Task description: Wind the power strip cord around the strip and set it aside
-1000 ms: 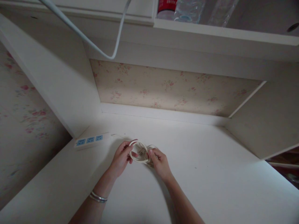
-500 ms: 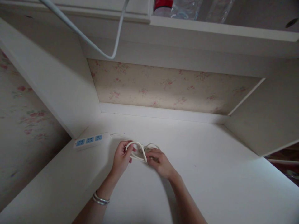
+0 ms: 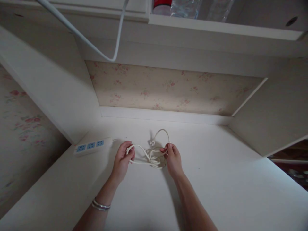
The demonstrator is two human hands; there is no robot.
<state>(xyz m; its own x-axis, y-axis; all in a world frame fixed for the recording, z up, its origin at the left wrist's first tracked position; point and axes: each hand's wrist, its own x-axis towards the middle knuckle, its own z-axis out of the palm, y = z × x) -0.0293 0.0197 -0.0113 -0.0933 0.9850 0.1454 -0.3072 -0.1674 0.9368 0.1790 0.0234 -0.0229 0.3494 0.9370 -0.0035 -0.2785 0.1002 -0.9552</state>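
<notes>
A white power cord lies in tangled loops between my hands, over the white desk. My left hand pinches one loop at its left end. On the other side, my right hand grips the cord between thumb and fingers. From there the cord arcs up and over to its plug, which sits just behind the bundle. Farther left is a white power strip with blue socket faces, and a stretch of cord leaves its right end toward my left hand.
The white desktop spreads around my hands, with side panels left and right and a floral back wall. Overhead, a shelf holds clear plastic bottles. A pale bent rod or cable hangs at upper left.
My hands have moved apart, spreading the cord's loops. My right hand has shifted right and now holds the cord near the plug, which has come into view behind the bundle.
</notes>
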